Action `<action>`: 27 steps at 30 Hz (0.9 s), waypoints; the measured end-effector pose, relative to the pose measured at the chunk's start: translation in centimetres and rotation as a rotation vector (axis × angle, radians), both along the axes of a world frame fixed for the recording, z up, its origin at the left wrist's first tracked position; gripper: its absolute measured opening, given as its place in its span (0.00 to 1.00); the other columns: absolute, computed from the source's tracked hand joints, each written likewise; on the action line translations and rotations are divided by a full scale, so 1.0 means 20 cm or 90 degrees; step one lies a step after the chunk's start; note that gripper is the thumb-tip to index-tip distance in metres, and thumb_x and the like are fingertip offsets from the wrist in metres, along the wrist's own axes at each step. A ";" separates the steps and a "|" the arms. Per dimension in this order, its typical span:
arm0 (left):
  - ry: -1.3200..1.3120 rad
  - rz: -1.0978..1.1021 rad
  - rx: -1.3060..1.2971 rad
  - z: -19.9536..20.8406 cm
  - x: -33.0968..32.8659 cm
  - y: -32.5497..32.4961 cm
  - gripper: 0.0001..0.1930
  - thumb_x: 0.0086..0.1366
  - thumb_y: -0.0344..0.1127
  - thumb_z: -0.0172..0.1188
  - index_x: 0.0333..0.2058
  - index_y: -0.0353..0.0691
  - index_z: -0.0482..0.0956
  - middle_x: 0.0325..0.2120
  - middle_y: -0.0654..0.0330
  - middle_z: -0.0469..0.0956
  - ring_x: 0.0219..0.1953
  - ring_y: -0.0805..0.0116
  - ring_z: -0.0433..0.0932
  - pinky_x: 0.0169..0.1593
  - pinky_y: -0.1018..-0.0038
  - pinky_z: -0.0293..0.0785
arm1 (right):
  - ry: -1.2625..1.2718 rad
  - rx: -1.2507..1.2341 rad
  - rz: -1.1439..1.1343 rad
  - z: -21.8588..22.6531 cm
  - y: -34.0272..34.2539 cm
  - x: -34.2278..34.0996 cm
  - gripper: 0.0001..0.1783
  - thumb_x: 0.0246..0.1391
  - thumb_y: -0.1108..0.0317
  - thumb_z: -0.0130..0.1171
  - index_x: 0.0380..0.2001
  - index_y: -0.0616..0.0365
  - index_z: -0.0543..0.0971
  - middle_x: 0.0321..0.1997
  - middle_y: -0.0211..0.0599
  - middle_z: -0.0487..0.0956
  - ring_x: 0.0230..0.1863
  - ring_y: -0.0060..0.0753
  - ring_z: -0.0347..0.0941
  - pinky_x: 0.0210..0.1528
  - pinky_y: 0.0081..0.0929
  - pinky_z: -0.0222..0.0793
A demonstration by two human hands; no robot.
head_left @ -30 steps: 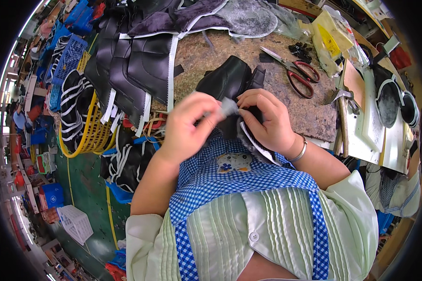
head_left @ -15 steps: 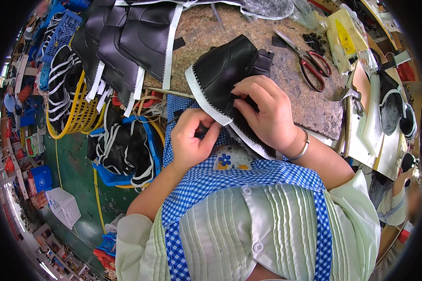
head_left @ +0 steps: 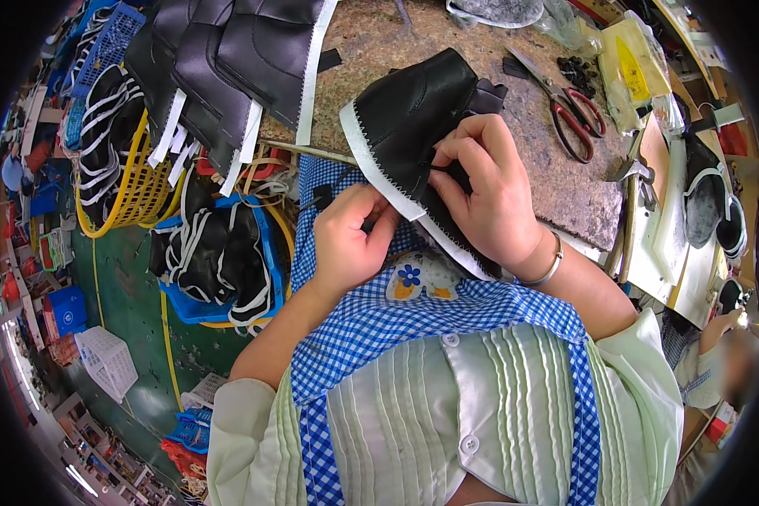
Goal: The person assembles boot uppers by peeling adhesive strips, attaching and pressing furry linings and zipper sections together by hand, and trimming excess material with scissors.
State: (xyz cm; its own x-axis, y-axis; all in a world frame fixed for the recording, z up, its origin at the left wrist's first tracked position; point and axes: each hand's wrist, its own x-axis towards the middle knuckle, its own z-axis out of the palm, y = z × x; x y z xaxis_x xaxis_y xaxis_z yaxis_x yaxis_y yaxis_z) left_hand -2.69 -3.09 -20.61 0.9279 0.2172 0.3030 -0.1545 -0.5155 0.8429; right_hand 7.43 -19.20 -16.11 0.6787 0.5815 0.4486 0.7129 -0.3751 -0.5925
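A black shoe upper (head_left: pixel 409 105) with a zigzag-stitched white edge strip is held up at the near edge of the workbench. My right hand (head_left: pixel 493 194) pinches it at the seam opening, thumb and fingers bent together. At the lower white edge, my left hand (head_left: pixel 354 236) is closed on the upper, its fingertips partly hidden behind the strip. Several more black uppers (head_left: pixel 261 59) with white edges lie overlapped on the bench to the left, hanging over its edge.
Red-handled scissors (head_left: pixel 573 122) lie on the worn bench (head_left: pixel 565 194), right of the upper. A yellow-and-clear plastic package (head_left: pixel 637 63) is at the far right. On the left stand a yellow basket (head_left: pixel 135 185) and a blue crate (head_left: pixel 202 314) of black pieces with white strips.
The upper and both hands have shifted slightly right; the upper sits a little farther away. My left fingers have moved up closer against the white edge. Both hands keep their hold.
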 end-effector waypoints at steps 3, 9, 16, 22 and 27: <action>0.085 -0.005 -0.228 -0.01 0.01 -0.01 0.09 0.58 0.22 0.61 0.38 0.32 0.78 0.27 0.57 0.80 0.29 0.70 0.81 0.35 0.77 0.76 | 0.020 -0.004 -0.006 0.01 0.00 0.00 0.13 0.37 0.79 0.66 0.29 0.62 0.76 0.40 0.42 0.67 0.37 0.43 0.72 0.36 0.34 0.72; 0.167 -0.030 -0.416 -0.01 -0.02 -0.03 0.06 0.64 0.22 0.56 0.39 0.30 0.78 0.34 0.57 0.83 0.37 0.74 0.81 0.42 0.79 0.75 | 0.044 0.000 -0.011 0.04 0.00 -0.01 0.10 0.38 0.79 0.66 0.27 0.62 0.76 0.40 0.41 0.70 0.39 0.43 0.72 0.38 0.33 0.73; 0.130 -0.033 -0.263 0.00 -0.02 -0.02 0.08 0.62 0.21 0.56 0.40 0.31 0.78 0.33 0.54 0.83 0.35 0.70 0.83 0.39 0.78 0.77 | 0.097 0.000 -0.003 0.05 0.00 -0.02 0.08 0.39 0.75 0.67 0.26 0.61 0.79 0.40 0.41 0.71 0.39 0.43 0.73 0.39 0.33 0.72; 0.035 0.006 -0.210 0.02 -0.03 -0.02 0.11 0.59 0.19 0.57 0.41 0.32 0.78 0.32 0.54 0.83 0.34 0.67 0.84 0.37 0.76 0.79 | 0.159 -0.029 0.090 0.08 -0.01 -0.01 0.07 0.42 0.69 0.68 0.27 0.56 0.82 0.38 0.40 0.74 0.41 0.43 0.72 0.43 0.34 0.69; 0.020 -0.024 -0.300 0.09 -0.02 -0.01 0.08 0.62 0.22 0.59 0.41 0.31 0.78 0.33 0.55 0.82 0.34 0.69 0.83 0.38 0.76 0.79 | -0.003 -0.029 0.170 0.15 -0.02 0.06 0.07 0.42 0.69 0.67 0.28 0.54 0.81 0.36 0.37 0.77 0.42 0.43 0.72 0.44 0.35 0.69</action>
